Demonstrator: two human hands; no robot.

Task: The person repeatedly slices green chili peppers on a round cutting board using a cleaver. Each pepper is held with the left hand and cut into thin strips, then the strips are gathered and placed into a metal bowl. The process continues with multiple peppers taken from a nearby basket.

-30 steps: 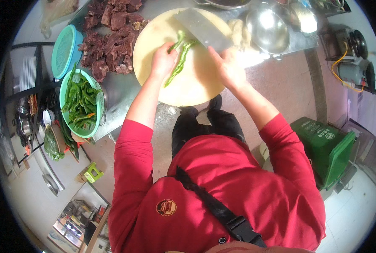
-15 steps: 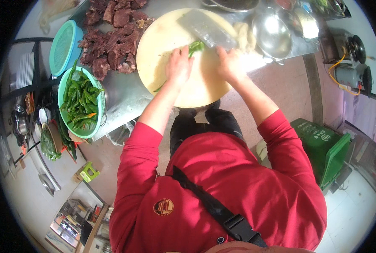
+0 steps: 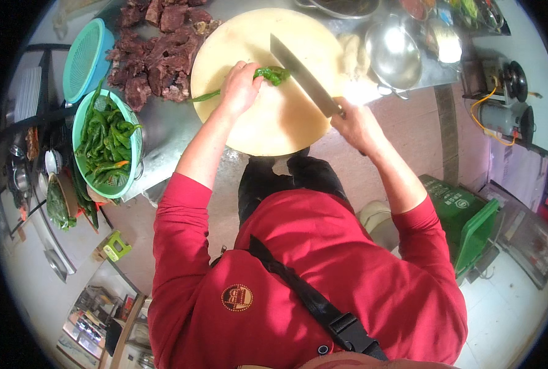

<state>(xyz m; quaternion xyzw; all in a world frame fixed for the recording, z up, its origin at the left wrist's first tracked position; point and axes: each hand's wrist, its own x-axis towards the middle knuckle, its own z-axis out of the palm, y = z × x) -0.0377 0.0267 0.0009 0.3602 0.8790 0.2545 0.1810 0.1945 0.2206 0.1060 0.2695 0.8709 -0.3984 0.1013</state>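
My left hand (image 3: 238,87) is closed round green chili peppers (image 3: 273,75) on a round, pale yellow chopping board (image 3: 237,43). Their wrinkled ends stick out to the right of my fingers, and a thin tip shows on the left. In my right hand (image 3: 355,126) is the handle of a cleaver (image 3: 305,79). Its broad blade stands on edge over the board, slanting up and left, just right of the peppers. Whether the edge touches the board I cannot tell.
Left of the board stands a turquoise basket (image 3: 137,132) of green chilies, with another turquoise basket (image 3: 80,64) behind it. Dark cooked meat chunks (image 3: 157,58) lie beside them. A steel bowl (image 3: 394,55) is at the right, and a green bin (image 3: 471,227) stands on the floor.
The cleaver has turned from lying nearly flat to standing on edge, and my right hand has drawn back toward me and right. My left hand has shifted left with the peppers.
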